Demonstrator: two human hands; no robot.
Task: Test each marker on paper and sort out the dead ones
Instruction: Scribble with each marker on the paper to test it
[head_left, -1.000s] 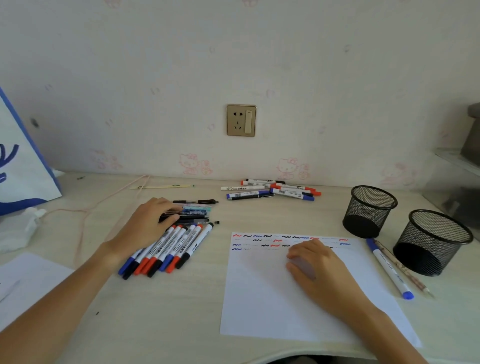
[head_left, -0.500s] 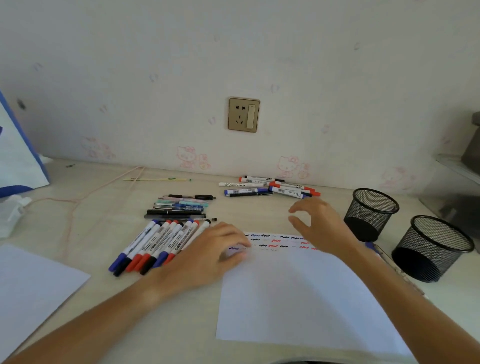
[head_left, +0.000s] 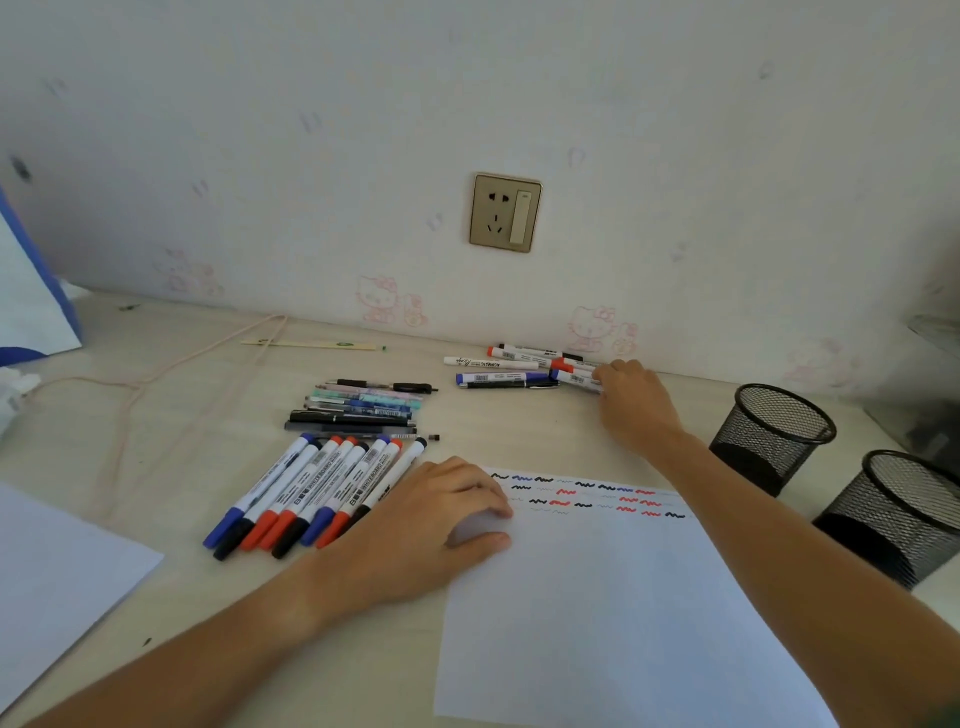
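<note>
On the pale desk (head_left: 171, 467) by the wall, your left hand (head_left: 431, 530) rests with relaxed fingers on the test paper (head_left: 597, 613). Your right hand (head_left: 631, 400) touches the far marker pile (head_left: 519, 366); whether it grips one, you cannot tell. More markers (head_left: 311, 493) lie beside the paper's left edge.

- This looks like a home, most likely a child's bedroom or study corner: the pale wallpaper (head_left: 675, 130) carries faint pink cartoon-cat prints (head_left: 384, 301) along its lower edge.
- A brass-toned wall socket (head_left: 505, 212) with a switch sits just above a light wood-grain desk (head_left: 171, 431).
- Desk clutter fits homework: whiteboard markers (head_left: 311, 493), pens (head_left: 363, 408), two black mesh pen cups (head_left: 774, 436), loose paper (head_left: 613, 613).
</note>
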